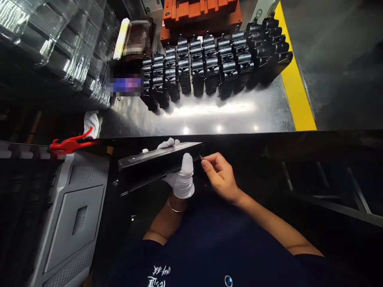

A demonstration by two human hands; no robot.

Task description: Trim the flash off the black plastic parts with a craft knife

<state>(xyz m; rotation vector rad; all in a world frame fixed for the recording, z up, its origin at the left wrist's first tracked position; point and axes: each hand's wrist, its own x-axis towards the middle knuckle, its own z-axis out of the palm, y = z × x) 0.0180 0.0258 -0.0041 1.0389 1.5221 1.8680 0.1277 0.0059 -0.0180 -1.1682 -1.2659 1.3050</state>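
My left hand (181, 175), in a white glove, is wrapped round a long flat black part (155, 163) and holds it level just below the table's near edge. My bare right hand (220, 173) is at the part's right end, thumb and forefinger pinched together at its corner. What the pinch holds is too small to make out.
Rows of black moulded parts (215, 63) stand on the shiny metal table (209, 115), with an orange fixture (200, 16) behind them. Stacked clear trays (60, 44) fill the left. A red clip (70, 144) and a grey machine (68, 215) sit at lower left; a yellow stripe (296, 83) marks the table's right edge.
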